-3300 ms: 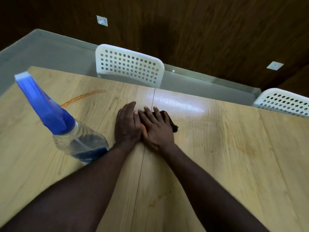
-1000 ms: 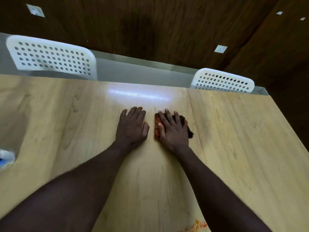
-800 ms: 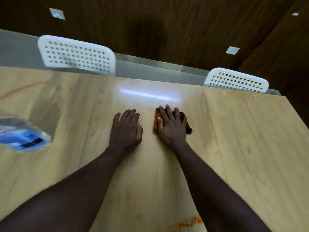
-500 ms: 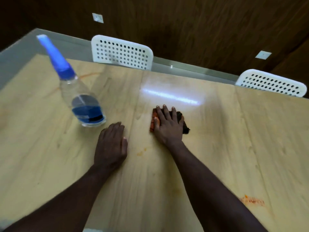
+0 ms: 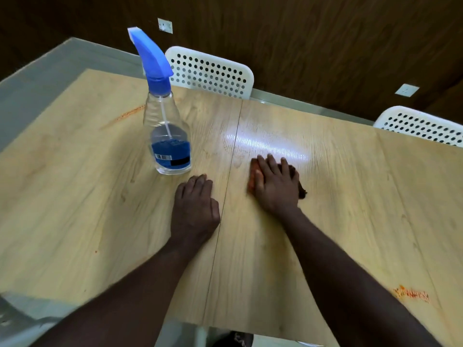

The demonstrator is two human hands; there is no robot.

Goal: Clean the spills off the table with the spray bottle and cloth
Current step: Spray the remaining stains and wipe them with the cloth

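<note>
White perforated chair (image 5: 210,73) ctr-back, 2nd chair (image 5: 423,126) far rt; wall socket (image 5: 165,25) above.

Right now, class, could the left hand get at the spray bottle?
Probably yes: the left hand rests on the table just short of the spray bottle, nothing between them; the right hand and cloth lie aside.

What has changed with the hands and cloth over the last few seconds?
The left hand slid away from the right hand, back toward the person, and now rests near the spray bottle. Nothing was gripped or released. The right hand still presses the cloth; the bottle stands upright.
</note>
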